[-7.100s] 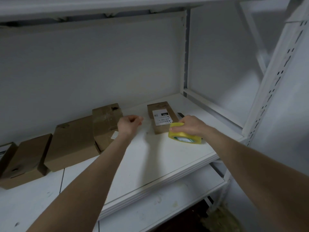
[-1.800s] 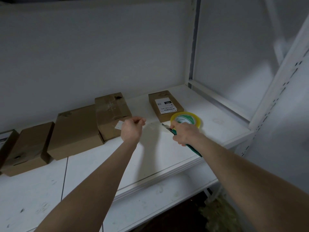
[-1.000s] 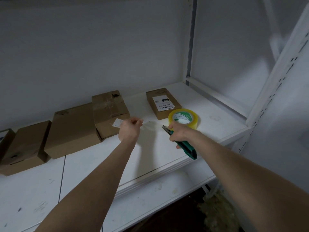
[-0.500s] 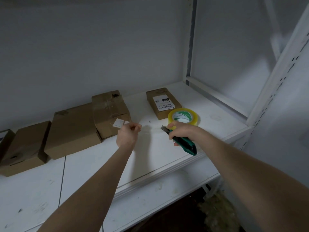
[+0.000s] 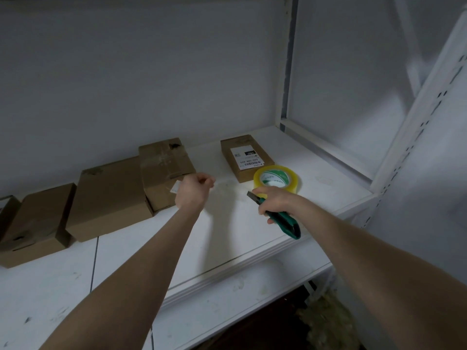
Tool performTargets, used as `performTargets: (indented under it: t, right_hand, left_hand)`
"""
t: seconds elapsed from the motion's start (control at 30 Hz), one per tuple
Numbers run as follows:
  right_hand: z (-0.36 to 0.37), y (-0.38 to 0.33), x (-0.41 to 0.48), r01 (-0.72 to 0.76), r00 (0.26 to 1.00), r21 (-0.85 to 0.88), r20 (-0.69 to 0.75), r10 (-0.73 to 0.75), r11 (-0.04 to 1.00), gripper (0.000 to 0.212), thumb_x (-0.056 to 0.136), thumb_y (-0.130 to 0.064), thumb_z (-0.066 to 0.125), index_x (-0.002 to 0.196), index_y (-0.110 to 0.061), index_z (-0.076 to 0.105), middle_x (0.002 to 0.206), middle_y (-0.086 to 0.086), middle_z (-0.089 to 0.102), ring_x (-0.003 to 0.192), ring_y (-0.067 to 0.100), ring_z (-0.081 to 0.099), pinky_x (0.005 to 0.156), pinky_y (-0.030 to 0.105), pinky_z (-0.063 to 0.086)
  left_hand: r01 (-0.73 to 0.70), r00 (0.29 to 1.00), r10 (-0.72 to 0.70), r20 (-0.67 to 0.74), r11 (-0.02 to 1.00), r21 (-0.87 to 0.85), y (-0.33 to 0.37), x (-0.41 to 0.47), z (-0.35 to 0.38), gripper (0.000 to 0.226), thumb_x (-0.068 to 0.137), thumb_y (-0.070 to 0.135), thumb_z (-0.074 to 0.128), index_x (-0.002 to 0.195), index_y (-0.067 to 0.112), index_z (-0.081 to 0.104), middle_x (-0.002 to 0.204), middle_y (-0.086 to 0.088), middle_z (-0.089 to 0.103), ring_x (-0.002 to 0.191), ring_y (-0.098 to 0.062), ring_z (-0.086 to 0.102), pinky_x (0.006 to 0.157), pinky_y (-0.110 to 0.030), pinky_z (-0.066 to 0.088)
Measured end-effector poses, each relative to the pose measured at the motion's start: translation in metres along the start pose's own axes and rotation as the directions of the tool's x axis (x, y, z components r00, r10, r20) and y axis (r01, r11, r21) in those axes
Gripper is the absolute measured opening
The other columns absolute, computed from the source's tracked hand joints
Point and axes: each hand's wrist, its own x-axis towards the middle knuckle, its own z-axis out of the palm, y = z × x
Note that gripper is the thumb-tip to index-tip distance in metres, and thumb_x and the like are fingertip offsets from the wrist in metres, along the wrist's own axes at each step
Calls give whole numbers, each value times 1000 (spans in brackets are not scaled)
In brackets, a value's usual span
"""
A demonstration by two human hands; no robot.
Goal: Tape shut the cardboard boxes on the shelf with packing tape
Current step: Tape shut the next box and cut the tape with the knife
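My left hand [image 5: 194, 192] hovers above the white shelf [image 5: 227, 238], fingers pinched on a short strip of clear tape that is barely visible. It is just in front of the taped cardboard box [image 5: 164, 170]. My right hand [image 5: 274, 200] grips a green utility knife [image 5: 286, 223], its blade tip pointing left. The yellow tape roll [image 5: 278, 178] lies flat behind that hand, touching a small labelled box [image 5: 246, 157]. A larger box [image 5: 108, 198] and another box [image 5: 35, 223] sit further left.
One more box [image 5: 6, 210] is cut off by the left edge. The shelf's back wall rises behind the boxes. A white perforated upright [image 5: 417, 122] stands at the right, and a lower shelf [image 5: 227, 299] juts out below.
The tape strip stretched from my left hand to the knife a second ago now seems free of the roll. My left hand drew it left toward the taped box. My right hand barely moved.
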Motion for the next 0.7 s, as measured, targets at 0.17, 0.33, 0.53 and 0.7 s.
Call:
performTargets:
  t: [0.17,0.33,0.53,0.7]
  right_hand:
    - [8,2,0,26,997,-107,-76,-34,994,76,90,-2,55,151,-37,26,126,6,46,70,20,67,63,29,59]
    - [6,1,2,39,987,-235,-140,-74,971,66,89,-6,54,146,-34,35,113,4,51,70,23,71,70,37,61]
    - [-1,2,2,37,988,-236,-138,-71,971,70,89,-3,53,147,-36,32,118,7,48,70,21,68,73,36,61]
    - [-1,1,4,37,991,-182,-120,-59,983,75,88,-1,54,148,-40,31,120,6,44,79,24,70,77,40,61]
  left_hand:
    - [-13,1000,13,1,1000,4,-4,0,-3,14,90,35,59,82,32,70,90,9,71,87,-14,65,80,-35,54]
    - [-23,1000,23,-4,999,32,-1,-1,-6,13,91,35,58,89,31,70,92,9,71,87,-15,65,80,-34,53]
    - [6,997,-8,-77,999,-36,0,12,-20,20,91,32,56,100,25,72,97,0,72,86,-22,65,80,-35,54]
    - [1,997,-7,-80,997,-75,-1,21,-36,15,88,31,59,92,24,72,88,-1,70,86,-24,64,77,-33,51]
